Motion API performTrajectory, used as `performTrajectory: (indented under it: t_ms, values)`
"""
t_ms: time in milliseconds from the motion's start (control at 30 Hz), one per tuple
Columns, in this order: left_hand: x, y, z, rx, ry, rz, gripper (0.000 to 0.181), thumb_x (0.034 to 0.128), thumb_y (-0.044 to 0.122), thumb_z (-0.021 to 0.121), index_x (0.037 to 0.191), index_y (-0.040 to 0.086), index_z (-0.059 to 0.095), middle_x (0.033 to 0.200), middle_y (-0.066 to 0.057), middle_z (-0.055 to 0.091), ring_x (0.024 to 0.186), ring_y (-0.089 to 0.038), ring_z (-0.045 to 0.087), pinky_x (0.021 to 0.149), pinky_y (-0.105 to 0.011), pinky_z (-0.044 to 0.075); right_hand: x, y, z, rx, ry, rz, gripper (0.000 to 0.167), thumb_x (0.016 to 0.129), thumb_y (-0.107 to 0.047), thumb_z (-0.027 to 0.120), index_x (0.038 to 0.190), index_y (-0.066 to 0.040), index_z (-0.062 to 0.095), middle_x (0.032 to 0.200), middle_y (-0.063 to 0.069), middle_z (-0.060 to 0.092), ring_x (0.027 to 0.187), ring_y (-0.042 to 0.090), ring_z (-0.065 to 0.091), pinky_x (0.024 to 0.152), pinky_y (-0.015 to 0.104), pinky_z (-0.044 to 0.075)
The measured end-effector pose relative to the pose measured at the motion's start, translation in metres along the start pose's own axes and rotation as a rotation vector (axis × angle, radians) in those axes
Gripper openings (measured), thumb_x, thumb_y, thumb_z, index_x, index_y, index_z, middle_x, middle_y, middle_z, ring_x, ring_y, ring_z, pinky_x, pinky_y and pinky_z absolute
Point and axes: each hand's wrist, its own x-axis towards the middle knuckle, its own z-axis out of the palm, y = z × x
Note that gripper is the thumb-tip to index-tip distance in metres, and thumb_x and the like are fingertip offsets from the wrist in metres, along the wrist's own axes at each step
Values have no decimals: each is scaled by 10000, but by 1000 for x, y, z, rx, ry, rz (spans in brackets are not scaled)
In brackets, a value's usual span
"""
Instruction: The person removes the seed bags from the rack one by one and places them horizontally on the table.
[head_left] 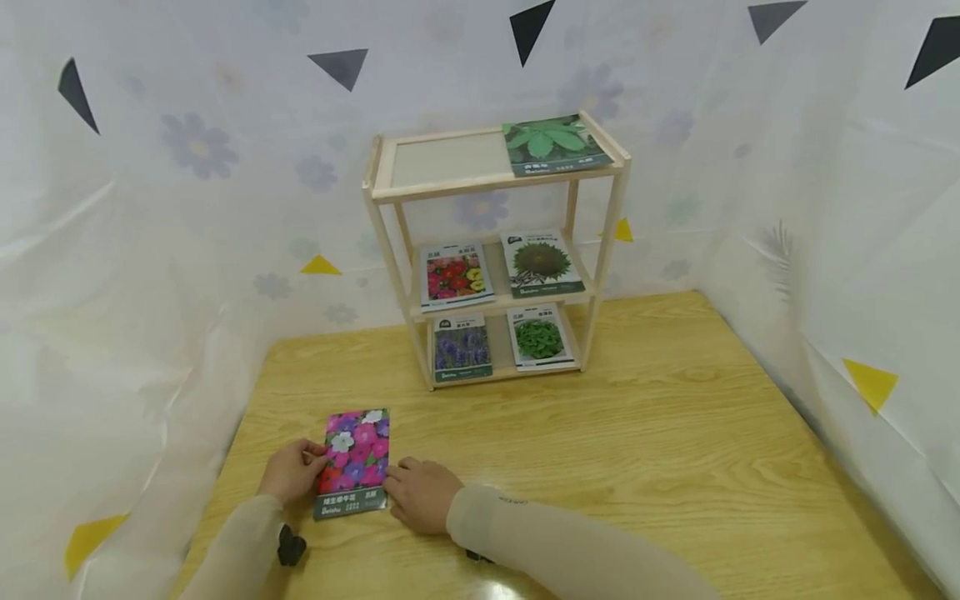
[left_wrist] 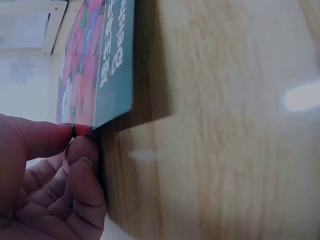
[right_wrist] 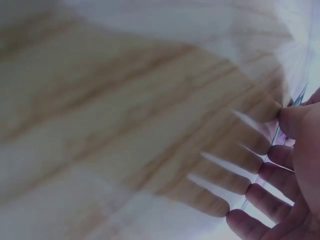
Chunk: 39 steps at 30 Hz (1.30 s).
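A seed packet [head_left: 357,450] printed with pink, purple and white flowers is above the table at the front left. My left hand [head_left: 292,472] pinches its left edge between thumb and forefinger. In the left wrist view, the packet's dark green bottom band [left_wrist: 116,90] stands slightly off the wood and casts a shadow. My right hand [head_left: 424,495] is at the packet's right edge. Seen in the right wrist view, the right fingertips [right_wrist: 254,192] touch the glossy tabletop beside that edge, the fingers fairly straight; the packet shows only as a thin sliver.
Behind stands a three-tier wooden rack [head_left: 465,187]. A green-leaf packet [head_left: 551,143] lies on its top right. Below are a red-flower packet [head_left: 455,277], a sunflower-head packet [head_left: 542,262], a lavender packet [head_left: 462,347] and a green-herb packet [head_left: 539,337]. The wooden table [head_left: 637,450] meets patterned curtains.
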Motion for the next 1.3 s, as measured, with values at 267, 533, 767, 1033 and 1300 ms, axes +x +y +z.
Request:
performTrajectory:
  t_ms: [267, 533, 767, 1033, 1300]
  values:
    - [0, -6, 3, -25, 5, 17, 224, 910, 151, 653, 1035, -33, 628, 710, -32, 572, 628, -160, 505, 545, -295, 411, -3, 0, -1, 19, 0, -15, 461, 1001, -463, 440, 1394, -224, 478, 1455, -81, 433, 1321, 111, 405, 1090, 241, 313]
    - [1, -6, 3, -29, -23, -3, 225, 926, 158, 634, 1064, -18, 607, 712, -35, 548, 622, -163, 492, 550, -291, 404, -3, 1, 1, 68, 2, 11, 481, 995, -465, 455, 1415, -230, 465, 1461, -86, 427, 1332, 115, 395, 1083, 261, 332]
    - [0, -9, 2, -34, -28, 12, 231, 929, 147, 630, 1078, -26, 599, 718, -34, 552, 641, -165, 499, 569, -301, 409, -2, 1, 2, 82, 14, 6, 468, 986, -470, 475, 1392, -239, 484, 1447, -93, 438, 1324, 106, 400, 1087, 242, 317]
    - [-2, -10, 3, -30, -10, 9, 218, 917, 143, 643, 1071, -8, 615, 708, -25, 545, 635, -154, 495, 568, -285, 407, 0, 2, 7, 70, 3, -2, 484, 985, -490, 462, 1411, -259, 466, 1460, -111, 413, 1338, 94, 375, 1093, 229, 299]
    - [-2, -8, 3, -30, 2, 14, 225, 914, 150, 645, 1077, -3, 626, 717, -24, 548, 649, -158, 492, 578, -289, 398, 3, 4, 2, 146, 2, 27, 495, 946, -525, 521, 1364, -260, 518, 1426, -110, 456, 1295, 104, 435, 1067, 257, 351]
